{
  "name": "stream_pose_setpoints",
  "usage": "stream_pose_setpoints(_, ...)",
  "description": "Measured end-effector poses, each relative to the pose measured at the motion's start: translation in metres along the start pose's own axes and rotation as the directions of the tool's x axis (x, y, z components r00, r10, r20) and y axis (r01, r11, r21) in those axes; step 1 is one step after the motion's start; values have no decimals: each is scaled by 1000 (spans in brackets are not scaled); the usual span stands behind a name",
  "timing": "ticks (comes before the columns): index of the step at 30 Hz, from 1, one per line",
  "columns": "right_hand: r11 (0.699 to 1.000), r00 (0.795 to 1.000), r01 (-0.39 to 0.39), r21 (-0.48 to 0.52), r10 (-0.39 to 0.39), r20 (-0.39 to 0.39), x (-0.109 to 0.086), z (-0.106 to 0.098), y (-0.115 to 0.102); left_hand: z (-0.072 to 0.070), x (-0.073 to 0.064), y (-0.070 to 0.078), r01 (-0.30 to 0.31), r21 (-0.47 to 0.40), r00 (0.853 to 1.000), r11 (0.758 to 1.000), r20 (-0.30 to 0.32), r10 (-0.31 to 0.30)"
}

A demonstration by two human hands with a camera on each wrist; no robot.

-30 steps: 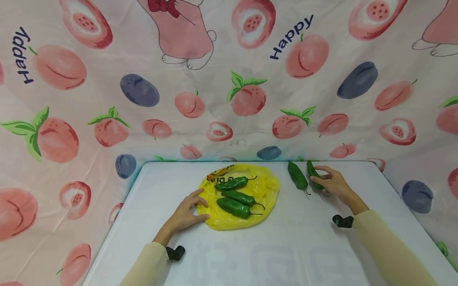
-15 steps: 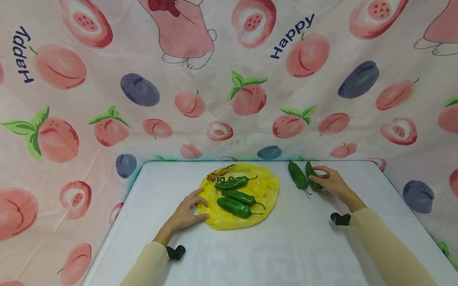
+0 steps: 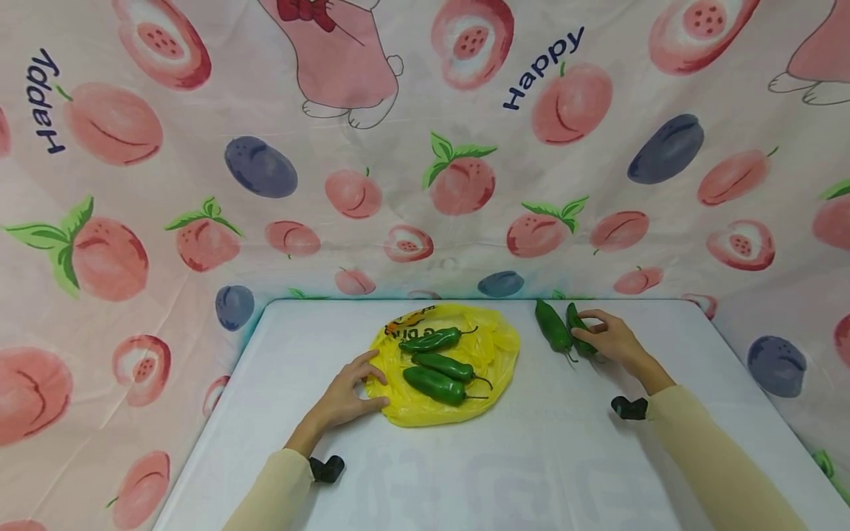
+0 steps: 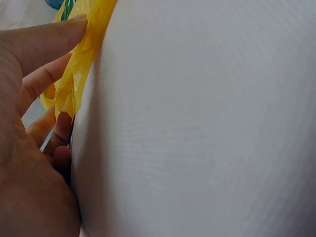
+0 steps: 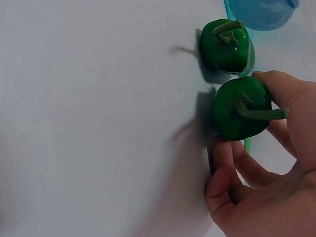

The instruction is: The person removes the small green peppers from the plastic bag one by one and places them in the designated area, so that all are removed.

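Observation:
A yellow plastic bag (image 3: 488, 346) lies flat on the white table (image 3: 531, 457) with three green peppers (image 3: 434, 385) on it. My left hand (image 3: 350, 394) rests on the bag's left edge (image 4: 81, 64), thumb and fingers touching the plastic. To the right, two more green peppers lie side by side. My right hand (image 3: 607, 341) grips the right-hand pepper (image 3: 576, 324) (image 5: 241, 114) between thumb and fingers, its stem pointing toward my palm. The other loose pepper (image 3: 553, 327) (image 5: 226, 44) lies just left of it, untouched.
A fruit-print cloth (image 3: 425, 147) hangs behind and wraps both sides of the table. Black wrist straps (image 3: 325, 468) sit on both forearms. Bare white tabletop stretches in front of the bag and between the hands.
My right hand with its pepper has shifted slightly left and toward the other loose pepper. The left hand and the bag have stayed put.

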State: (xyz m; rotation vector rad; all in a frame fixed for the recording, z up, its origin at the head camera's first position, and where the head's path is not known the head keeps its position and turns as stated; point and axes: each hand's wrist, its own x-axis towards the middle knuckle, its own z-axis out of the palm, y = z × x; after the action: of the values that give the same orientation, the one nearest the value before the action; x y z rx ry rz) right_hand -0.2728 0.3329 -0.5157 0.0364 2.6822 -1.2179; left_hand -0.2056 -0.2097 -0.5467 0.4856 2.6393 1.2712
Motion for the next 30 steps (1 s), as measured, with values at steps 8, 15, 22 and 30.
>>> stream_pose_setpoints(8, 1000, 999, 27, -9, -27, -32, 0, 2, 4, 0, 0, 2, 10, -1, 1000, 1000, 1, -10)
stream_pose_setpoints(15, 999, 998, 40, -2, -40, -39, -1, 3, 6, 0, 0, 2, 14, 3, 1000, 1000, 2, -14)
stream_pose_setpoints(22, 999, 998, 51, -11, -51, -35, 0, 4, 5, 0, 0, 1, 10, 0, 1000, 1000, -2, -10)
stream_pose_setpoints(30, 998, 998, 58, -35, -57, 28, -4, -3, -1, 0, 0, 0, 9, -3, 1000, 1000, 1, -9)
